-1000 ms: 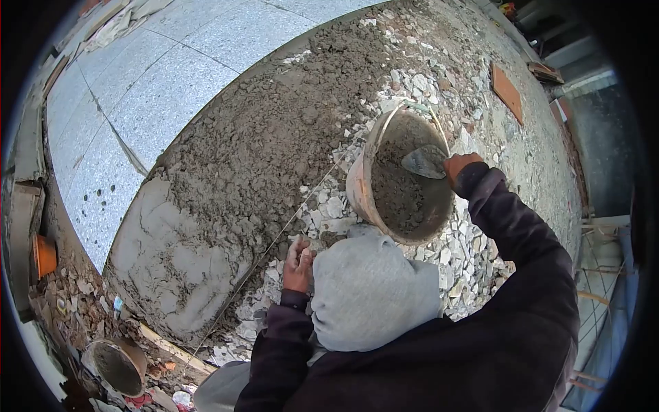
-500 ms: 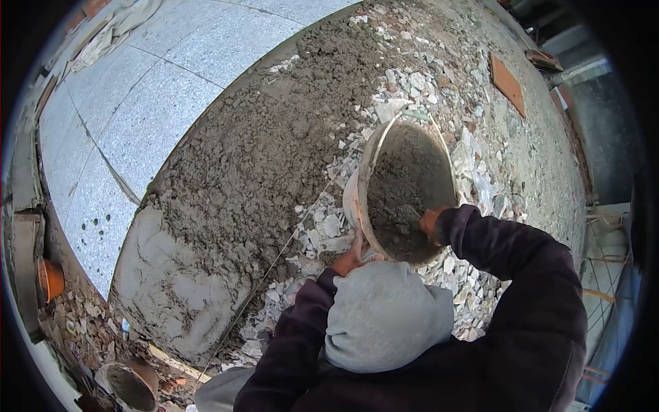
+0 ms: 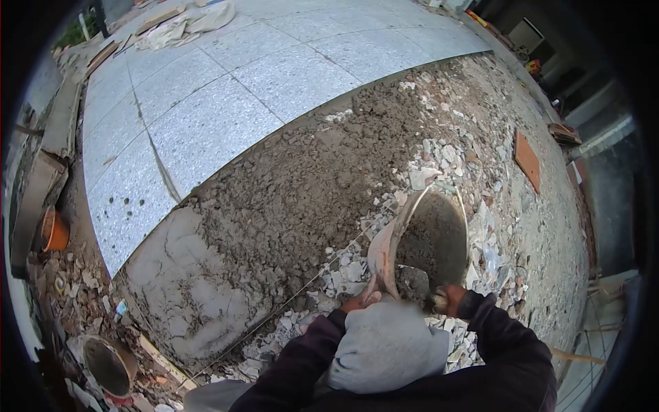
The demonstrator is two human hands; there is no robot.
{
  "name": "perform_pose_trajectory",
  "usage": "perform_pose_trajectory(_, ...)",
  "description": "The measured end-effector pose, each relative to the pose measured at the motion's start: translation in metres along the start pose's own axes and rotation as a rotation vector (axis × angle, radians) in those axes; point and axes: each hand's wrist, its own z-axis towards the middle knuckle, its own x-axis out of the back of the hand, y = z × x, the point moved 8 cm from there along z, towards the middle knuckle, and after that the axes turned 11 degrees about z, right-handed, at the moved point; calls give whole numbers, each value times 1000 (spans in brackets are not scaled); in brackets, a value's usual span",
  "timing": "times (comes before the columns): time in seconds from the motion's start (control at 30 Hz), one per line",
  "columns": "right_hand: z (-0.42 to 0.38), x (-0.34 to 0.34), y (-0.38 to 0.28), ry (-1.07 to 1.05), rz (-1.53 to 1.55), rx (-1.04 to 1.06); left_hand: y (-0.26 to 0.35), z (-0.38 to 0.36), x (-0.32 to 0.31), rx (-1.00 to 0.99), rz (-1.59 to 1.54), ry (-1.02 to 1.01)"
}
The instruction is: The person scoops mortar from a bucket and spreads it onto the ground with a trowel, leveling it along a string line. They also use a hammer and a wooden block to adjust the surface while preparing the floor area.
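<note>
A tilted bucket (image 3: 382, 255) with mortar (image 3: 429, 240) inside leans on the rubble, its mouth facing right. My left hand (image 3: 362, 301) is closed on the bucket's near left rim. My right hand (image 3: 451, 300) grips the handle of a trowel at the near side of the bucket's mouth. The trowel blade (image 3: 414, 281) is inside the bucket and looks coated with mortar. Left of the bucket lies a bed of rough wet mortar (image 3: 295, 185), with a smoother pale patch (image 3: 182, 275) at its near end. My grey-covered knee (image 3: 388, 347) is between my arms.
Speckled tiles (image 3: 220, 117) border the mortar bed. A taut string (image 3: 295, 300) runs along its near edge over broken rubble (image 3: 347, 271). Another bucket (image 3: 110, 367) lies at lower left, an orange pot (image 3: 55, 230) stands at left, and a reddish-brown tile (image 3: 527, 161) lies at right.
The view has tilted up and shifted. My right hand has drawn back toward the bucket's near rim, and the trowel blade now shows. My left hand keeps hold of the bucket.
</note>
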Motion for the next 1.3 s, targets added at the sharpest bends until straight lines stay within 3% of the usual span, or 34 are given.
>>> perform_pose_trajectory(0.07, -16, 5, -5, -39, 369, -341, 5, -53, 41, 127, 61, 195)
perform_pose_trajectory(0.1, -20, 5, -3, 16, 433, -289, 9, -88, 59, 208, 239, 318)
perform_pose_trajectory(0.13, -25, 7, 0, 138, 551, -221, -2, -119, 73, 260, 406, 258)
perform_pose_trajectory(0.2, -26, 7, -3, 91, 582, -82, 15, -197, 99, 279, 664, 296)
perform_pose_trajectory(0.23, -27, 4, 10, 169, 556, 52, 36, -232, 109, 453, 759, 229)
perform_pose_trajectory(0.27, -29, 7, 23, 258, 529, 171, 50, -260, 118, 466, 654, 239)
perform_pose_trajectory(0.3, -30, 8, 30, 148, 571, 62, 63, -286, 126, 345, 656, 382)
perform_pose_trajectory(0.33, -37, 8, 34, 38, 606, -57, 82, -306, 127, 318, 507, 396)
perform_pose_trajectory(0.37, -37, 14, 28, 59, 619, -35, 96, -327, 129, 348, 529, 452)
perform_pose_trajectory(0.6, 1, 47, -160, 43, 783, 228, 98, -367, 112, 731, 1286, 629)
perform_pose_trajectory(0.63, 19, 46, -187, -31, 734, 302, 111, -364, 104, 554, 1311, 718)
perform_pose_trajectory(0.73, 79, 32, -257, -198, 848, 417, 136, -359, 86, 369, 1161, 729)
perform_pose_trajectory(0.8, 121, 24, -302, -303, 870, 513, 123, -366, 79, 424, 1208, 758)
perform_pose_trajectory(0.93, 191, 18, -395, -334, 629, 787, 109, -400, 72, 655, 1169, 804)
perform_pose_trajectory(1.07, 266, -9, -452, 471, -364, 1087, 89, -425, 63, 744, 1133, 873)
perform_pose_trajectory(1.17, 338, -61, -450, 670, -737, 815, 84, -425, 62, 825, 1056, 786)
perform_pose_trajectory(1.27, 316, -67, -429, 788, -332, 834, 89, -430, 62, 851, 1096, 786)
perform_pose_trajectory(1.3, 305, -65, -419, 690, -231, 789, 95, -431, 62, 822, 1090, 788)
